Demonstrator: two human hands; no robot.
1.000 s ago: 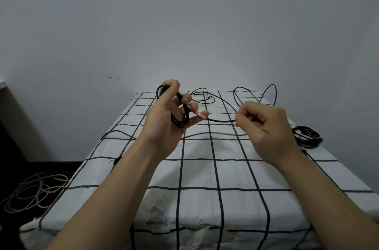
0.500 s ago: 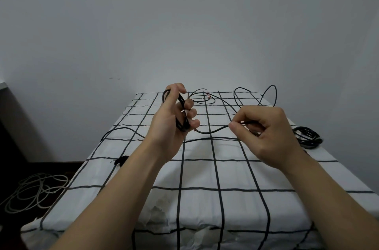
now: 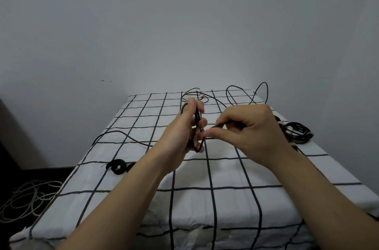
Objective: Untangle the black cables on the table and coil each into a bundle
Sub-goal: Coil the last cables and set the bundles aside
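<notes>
The black cable coil [image 3: 197, 121] is raised above the middle of the table, a narrow bunch of loops standing upright in the left hand [image 3: 180, 133], whose fingers and thumb are curled round it. The right hand [image 3: 251, 133] is just beside it, with thumb and forefinger pinched together on the free strand [image 3: 220, 125] that leads into the coil; motion blur hides exactly how the strand runs between the two hands.

The step in hand looks like winding: one more loop is being laid onto the bunch. The next move likely calls for sliding the right pinch back along the strand to draw up slack, then bringing another turn over to the left fingers.

The rest of this cable [image 3: 233, 96] lies in open curls at the far edge, crossing itself, so it may snag as it is pulled in. A finished bundle [image 3: 298, 133] lies at the right edge, well apart. A thin strand [image 3: 123, 134] arcs across the left side, with a small black roll [image 3: 118, 165] near it on the checked cloth [image 3: 225, 176]. Pale cables [image 3: 26, 196] lie on the floor to the left
</notes>
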